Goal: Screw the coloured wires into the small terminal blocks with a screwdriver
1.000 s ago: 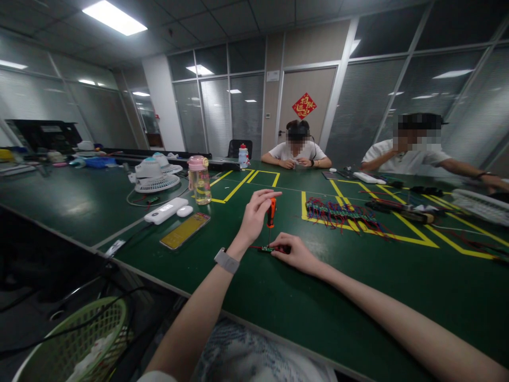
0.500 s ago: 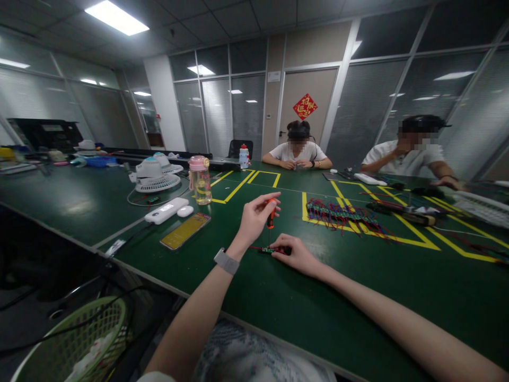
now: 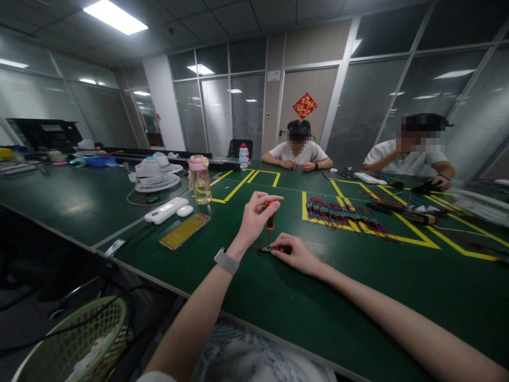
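Green tabletop (image 3: 270, 307), yellow tape (image 3: 239, 187) on it. Left hand (image 3: 253, 216) curled round handle of orange-black screwdriver (image 3: 271, 219), one finger sticking out straight; shaft near upright, tip down at small circuit board (image 3: 266, 249) on the table, exact contact too small to tell. Right hand (image 3: 293, 253) pinches board's right end. Further out: wired boards (image 3: 342, 212) right, phone (image 3: 185, 231) left

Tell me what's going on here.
A person's left hand holds an orange-and-black screwdriver nearly upright, its tip down at a small green circuit board. The right hand holds the board's end on the dark green tabletop. Farther right, a row of wired green boards lies amid yellow tape.
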Demonstrator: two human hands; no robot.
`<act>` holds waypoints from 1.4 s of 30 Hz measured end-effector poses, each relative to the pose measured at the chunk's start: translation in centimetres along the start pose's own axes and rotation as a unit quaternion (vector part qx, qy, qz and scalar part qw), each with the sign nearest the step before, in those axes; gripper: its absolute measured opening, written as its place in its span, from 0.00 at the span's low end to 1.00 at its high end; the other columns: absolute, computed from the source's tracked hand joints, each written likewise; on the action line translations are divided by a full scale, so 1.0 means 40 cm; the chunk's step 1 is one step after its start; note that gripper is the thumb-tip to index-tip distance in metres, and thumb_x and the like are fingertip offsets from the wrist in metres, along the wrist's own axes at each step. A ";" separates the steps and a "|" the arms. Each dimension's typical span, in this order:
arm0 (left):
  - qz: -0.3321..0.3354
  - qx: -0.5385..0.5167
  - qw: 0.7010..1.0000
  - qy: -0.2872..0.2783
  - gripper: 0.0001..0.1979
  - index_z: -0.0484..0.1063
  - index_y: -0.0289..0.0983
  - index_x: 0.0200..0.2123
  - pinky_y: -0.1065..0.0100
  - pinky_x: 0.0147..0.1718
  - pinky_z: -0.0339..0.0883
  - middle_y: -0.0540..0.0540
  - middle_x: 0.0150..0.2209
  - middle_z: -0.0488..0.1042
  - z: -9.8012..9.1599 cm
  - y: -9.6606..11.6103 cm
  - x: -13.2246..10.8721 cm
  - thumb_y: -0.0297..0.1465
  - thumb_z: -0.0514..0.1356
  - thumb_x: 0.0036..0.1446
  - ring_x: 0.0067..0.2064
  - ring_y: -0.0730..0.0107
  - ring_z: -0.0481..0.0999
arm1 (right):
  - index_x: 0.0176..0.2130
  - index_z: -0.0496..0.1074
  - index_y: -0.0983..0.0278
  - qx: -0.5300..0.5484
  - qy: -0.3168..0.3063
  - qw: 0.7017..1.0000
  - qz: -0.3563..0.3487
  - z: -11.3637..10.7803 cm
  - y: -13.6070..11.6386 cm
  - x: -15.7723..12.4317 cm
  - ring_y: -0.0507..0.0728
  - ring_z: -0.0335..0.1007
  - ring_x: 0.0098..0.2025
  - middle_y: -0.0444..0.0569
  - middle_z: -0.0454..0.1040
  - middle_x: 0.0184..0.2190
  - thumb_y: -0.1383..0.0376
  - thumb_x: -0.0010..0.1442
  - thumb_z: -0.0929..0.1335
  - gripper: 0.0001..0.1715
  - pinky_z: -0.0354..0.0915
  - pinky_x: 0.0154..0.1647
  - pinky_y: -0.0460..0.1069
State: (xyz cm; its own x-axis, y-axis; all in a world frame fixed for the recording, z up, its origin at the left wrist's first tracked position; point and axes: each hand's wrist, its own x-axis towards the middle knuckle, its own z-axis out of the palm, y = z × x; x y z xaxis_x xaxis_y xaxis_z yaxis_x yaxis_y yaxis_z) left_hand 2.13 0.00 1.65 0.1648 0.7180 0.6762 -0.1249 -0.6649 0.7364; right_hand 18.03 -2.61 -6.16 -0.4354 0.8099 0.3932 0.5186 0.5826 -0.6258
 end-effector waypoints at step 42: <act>-0.039 -0.036 0.999 0.008 0.12 0.75 0.36 0.40 0.70 0.33 0.69 0.46 0.35 0.73 0.004 -0.007 0.003 0.35 0.61 0.53 0.35 0.71 0.73 | 0.37 0.77 0.65 0.002 0.000 1.000 -0.001 0.002 0.002 0.001 0.51 0.65 0.29 0.48 0.69 0.30 0.64 0.56 0.68 0.10 0.62 0.29 0.46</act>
State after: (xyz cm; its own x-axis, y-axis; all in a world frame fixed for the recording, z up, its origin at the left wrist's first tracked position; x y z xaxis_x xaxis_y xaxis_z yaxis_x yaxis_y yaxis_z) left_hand 2.34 0.23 1.54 0.1618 0.7710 0.6159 -0.1813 -0.5903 0.7866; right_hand 18.00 -2.56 -6.25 -0.4355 0.8091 0.3945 0.5153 0.5834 -0.6278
